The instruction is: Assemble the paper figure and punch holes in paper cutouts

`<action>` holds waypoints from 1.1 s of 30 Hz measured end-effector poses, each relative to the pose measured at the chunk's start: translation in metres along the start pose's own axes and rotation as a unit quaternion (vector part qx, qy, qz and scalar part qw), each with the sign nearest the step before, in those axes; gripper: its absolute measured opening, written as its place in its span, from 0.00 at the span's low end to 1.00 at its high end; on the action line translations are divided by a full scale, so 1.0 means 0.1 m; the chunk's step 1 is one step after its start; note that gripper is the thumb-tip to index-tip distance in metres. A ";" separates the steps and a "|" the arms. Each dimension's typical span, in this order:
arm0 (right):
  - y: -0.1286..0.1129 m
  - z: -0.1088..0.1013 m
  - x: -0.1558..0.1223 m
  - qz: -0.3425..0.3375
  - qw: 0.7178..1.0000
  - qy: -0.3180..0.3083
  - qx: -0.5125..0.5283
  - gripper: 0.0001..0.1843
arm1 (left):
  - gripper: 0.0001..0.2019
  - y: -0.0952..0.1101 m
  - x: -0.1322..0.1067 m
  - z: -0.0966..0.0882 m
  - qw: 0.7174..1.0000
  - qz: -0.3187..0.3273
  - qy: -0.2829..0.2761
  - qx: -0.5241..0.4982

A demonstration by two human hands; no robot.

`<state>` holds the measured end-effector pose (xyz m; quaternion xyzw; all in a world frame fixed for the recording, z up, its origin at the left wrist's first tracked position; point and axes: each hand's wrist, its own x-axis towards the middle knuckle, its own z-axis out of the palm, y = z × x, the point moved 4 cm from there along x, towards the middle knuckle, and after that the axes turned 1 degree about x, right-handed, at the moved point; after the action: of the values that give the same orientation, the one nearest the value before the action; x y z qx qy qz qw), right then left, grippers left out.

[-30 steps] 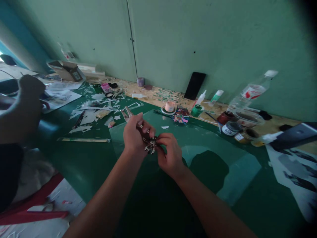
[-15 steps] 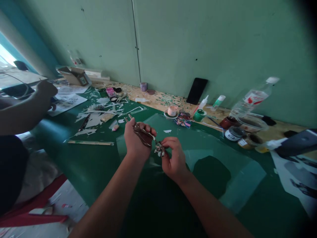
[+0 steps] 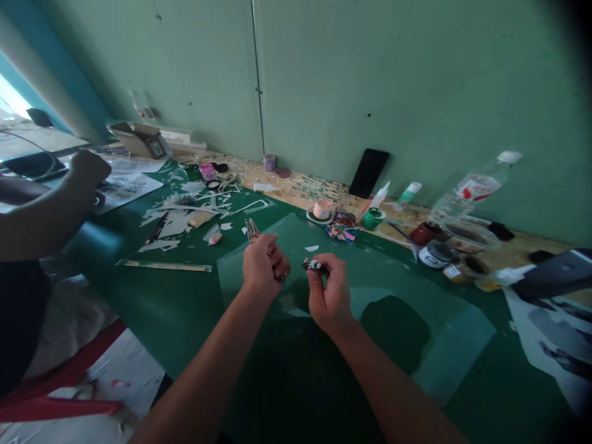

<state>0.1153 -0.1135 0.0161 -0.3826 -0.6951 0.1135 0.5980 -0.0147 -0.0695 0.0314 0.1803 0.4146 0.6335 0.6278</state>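
Note:
My left hand (image 3: 263,266) is closed around the handles of a metal punch pliers tool (image 3: 252,229), whose tips stick up past my fingers. My right hand (image 3: 329,291) pinches a small dark and shiny piece (image 3: 314,266) between thumb and fingers. The two hands are a short gap apart, above a clear plastic sheet (image 3: 407,277) lying on the green table (image 3: 176,308).
Paper scraps (image 3: 185,209) and a wooden stick (image 3: 164,266) lie to the left. Jars (image 3: 435,253), glue bottles (image 3: 379,196), a water bottle (image 3: 467,188) and a black phone (image 3: 369,172) line the back. Another person's arm (image 3: 50,209) reaches in at far left.
The pliers and the small piece were together between my hands; now my hands have come apart, the right one keeping the small piece and the left one the pliers.

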 end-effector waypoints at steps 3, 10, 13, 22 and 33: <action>0.02 0.03 0.02 0.019 0.999 -0.028 -0.022 0.06 | 0.15 -0.08 0.02 -0.04 0.999 -0.030 -0.016 0.015; 0.23 0.06 0.01 0.206 0.978 -0.012 0.025 0.12 | 0.14 -0.19 -0.02 -0.04 0.991 -0.026 -0.117 0.054; 0.33 0.07 0.00 0.273 0.958 0.007 0.089 0.11 | 0.11 -0.22 -0.04 -0.06 0.990 -0.013 -0.126 0.063; 0.26 0.21 -0.03 0.349 0.885 -0.090 0.294 0.16 | 0.19 -0.15 -0.05 -0.03 0.970 0.081 -0.101 0.207; 0.33 0.14 0.00 0.371 0.878 -0.008 0.301 0.16 | 0.40 -0.30 -0.19 0.03 0.968 0.016 -0.197 0.153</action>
<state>0.1158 -0.0871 -0.0078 -0.4130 -0.4389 0.5340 0.5930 0.0094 -0.0903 0.0158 0.4019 0.3719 0.5248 0.6517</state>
